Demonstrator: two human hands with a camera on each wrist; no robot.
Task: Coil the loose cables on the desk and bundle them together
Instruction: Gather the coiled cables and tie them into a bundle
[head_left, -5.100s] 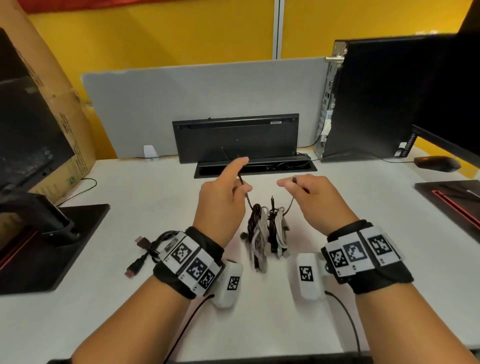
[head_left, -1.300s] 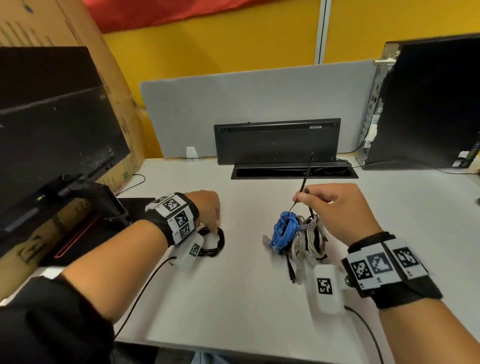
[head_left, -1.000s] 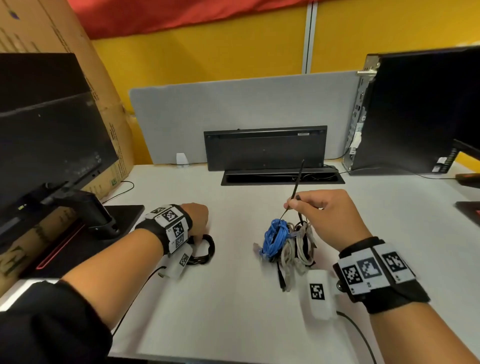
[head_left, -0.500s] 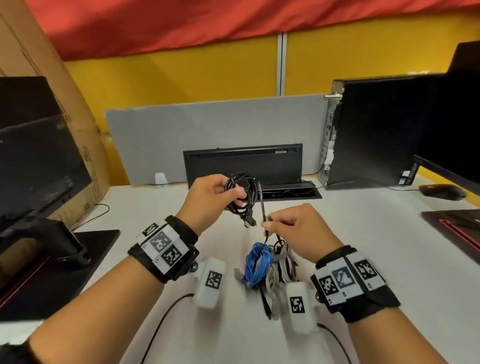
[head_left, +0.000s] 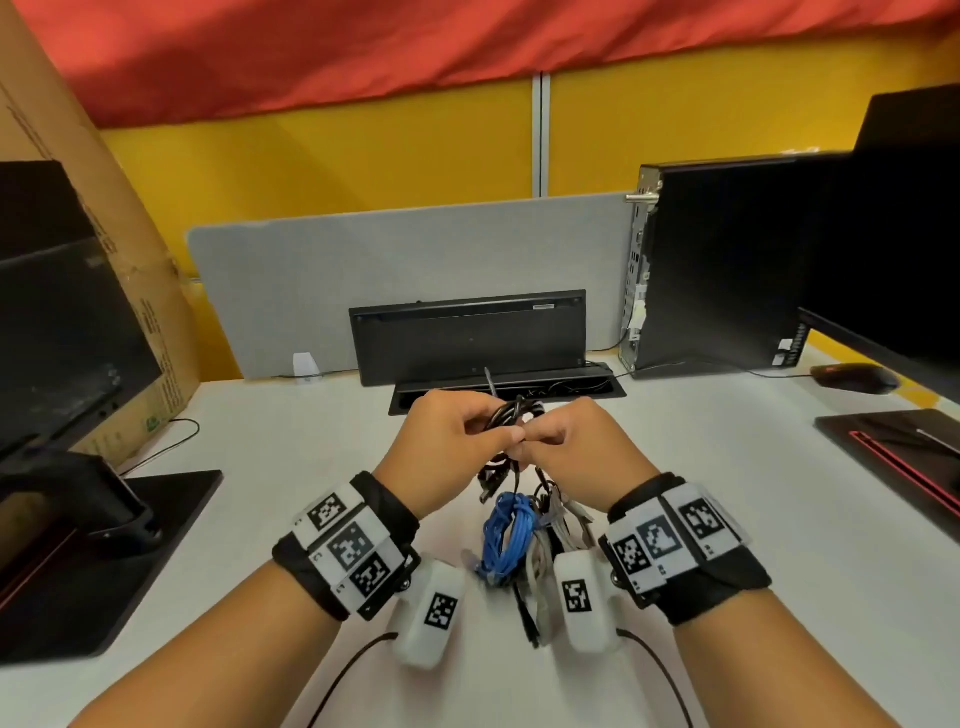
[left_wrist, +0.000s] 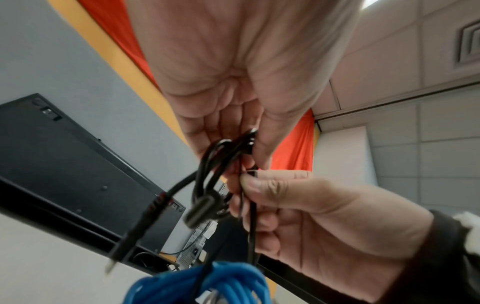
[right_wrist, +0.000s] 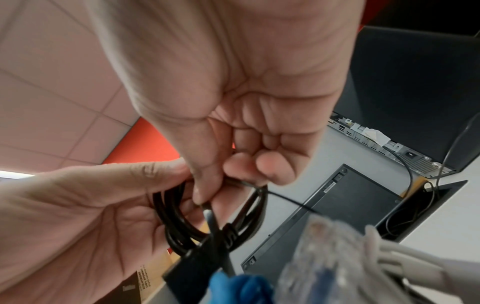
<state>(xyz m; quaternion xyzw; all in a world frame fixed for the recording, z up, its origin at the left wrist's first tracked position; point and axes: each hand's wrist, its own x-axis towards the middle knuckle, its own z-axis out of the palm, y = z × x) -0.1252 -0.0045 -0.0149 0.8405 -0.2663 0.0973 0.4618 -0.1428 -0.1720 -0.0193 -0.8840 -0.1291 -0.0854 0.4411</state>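
Note:
Above the white desk my left hand grips a small black coiled cable. My right hand meets it and pinches a thin black tie against the coil. The tie's free end sticks up behind the fingers. The left wrist view shows the black coil in my left fingers and the right thumb pressing the tie. Below the hands sits a bundle with a blue coil and grey cables. I cannot tell whether the bundle rests on the desk.
A black keyboard leans upright behind an open cable slot. A PC tower and a mouse are on the right. A monitor, its stand base and a cardboard box are on the left.
My left hand picked the black coil up from the left of the desk and carried it to my right hand. The two hands now touch at the coil and tie.

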